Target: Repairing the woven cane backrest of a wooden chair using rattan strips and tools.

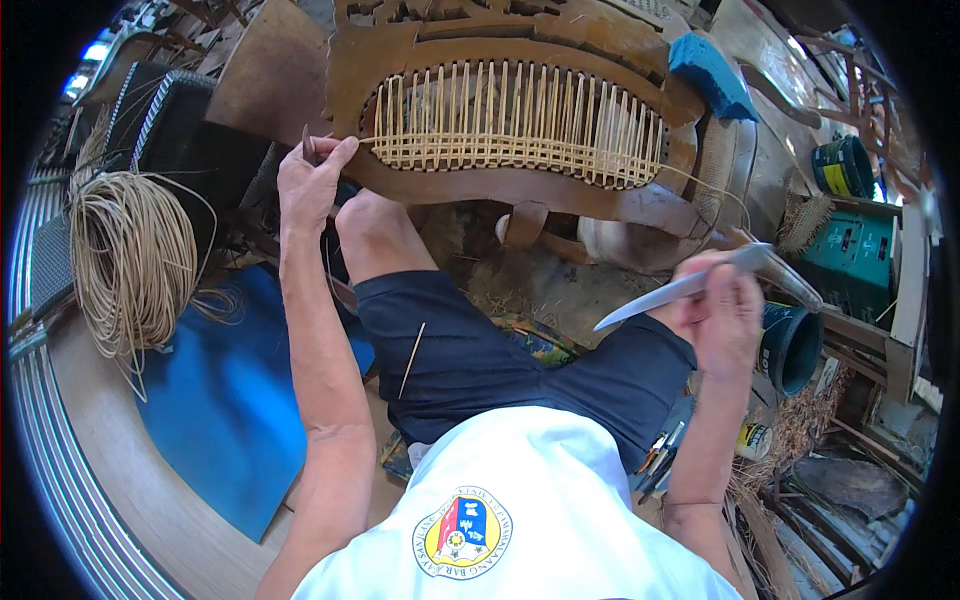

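Note:
In front of me is a brown wooden chair back with an oval opening. Pale upright cane strands cross it, and several horizontal rows are woven along the lower part. My left hand is closed at the frame's left edge, its fingertips pinching the end of a cane strand. A dark pointed piece sticks up from the same hand. My right hand, slightly blurred, grips a long, flat, pale grey, blade-like tool tapering to the left. A loose cane strand curves from the frame's right side toward that hand.
A large cane coil hangs at left above a blue sheet. A blue block rests on the frame's upper right. Dark buckets and a green crate stand right. A thin stick lies on my thigh.

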`<state>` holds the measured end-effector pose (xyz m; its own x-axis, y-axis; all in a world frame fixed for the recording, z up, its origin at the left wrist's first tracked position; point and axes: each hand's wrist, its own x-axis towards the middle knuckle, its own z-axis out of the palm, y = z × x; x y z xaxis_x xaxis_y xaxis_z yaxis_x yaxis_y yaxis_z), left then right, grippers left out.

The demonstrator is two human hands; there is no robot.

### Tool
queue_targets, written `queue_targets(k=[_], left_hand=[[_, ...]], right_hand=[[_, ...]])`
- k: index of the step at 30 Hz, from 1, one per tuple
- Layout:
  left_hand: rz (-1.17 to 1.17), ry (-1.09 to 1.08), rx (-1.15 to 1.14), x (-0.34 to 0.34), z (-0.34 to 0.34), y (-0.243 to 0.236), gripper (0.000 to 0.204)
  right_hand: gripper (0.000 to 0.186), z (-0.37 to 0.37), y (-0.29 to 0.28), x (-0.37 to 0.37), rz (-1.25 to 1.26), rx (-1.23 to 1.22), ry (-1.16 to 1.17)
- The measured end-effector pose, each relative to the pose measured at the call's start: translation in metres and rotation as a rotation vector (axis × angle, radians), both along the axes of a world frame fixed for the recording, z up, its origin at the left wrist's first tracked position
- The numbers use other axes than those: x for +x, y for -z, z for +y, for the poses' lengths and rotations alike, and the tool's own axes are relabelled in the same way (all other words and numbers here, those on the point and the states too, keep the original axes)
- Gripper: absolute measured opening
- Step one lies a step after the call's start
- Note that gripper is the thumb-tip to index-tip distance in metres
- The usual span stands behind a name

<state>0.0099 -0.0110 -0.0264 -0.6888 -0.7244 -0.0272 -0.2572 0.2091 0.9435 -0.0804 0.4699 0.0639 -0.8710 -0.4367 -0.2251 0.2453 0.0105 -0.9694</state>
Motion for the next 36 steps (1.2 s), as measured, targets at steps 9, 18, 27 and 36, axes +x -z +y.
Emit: queue_targets(k=[9,18,27,36], left_hand=[[0.071,-0.021,0.018,-0.005,0.006,-0.004,0.023],[0.002,-0.026,-0.060,-0.003,0.012,-0.010,0.024],[0.004,-0.039,-0.089,-0.003,0.014,-0.010,0.024],[-0.046,-0.046,-0.095,-0.004,0.018,-0.015,0.023]], right_hand=[[0.026,-0.085,0.010,-0.009,0.213,-0.201,-0.327],[0.011,-0.144,0.044,-0.042,0.764,0.138,0.059],[0.019,-0.156,0.048,-0.043,1.049,0.254,-0.095],[0.012,-0.172,0.067,-0.054,1.047,0.285,-0.074]])
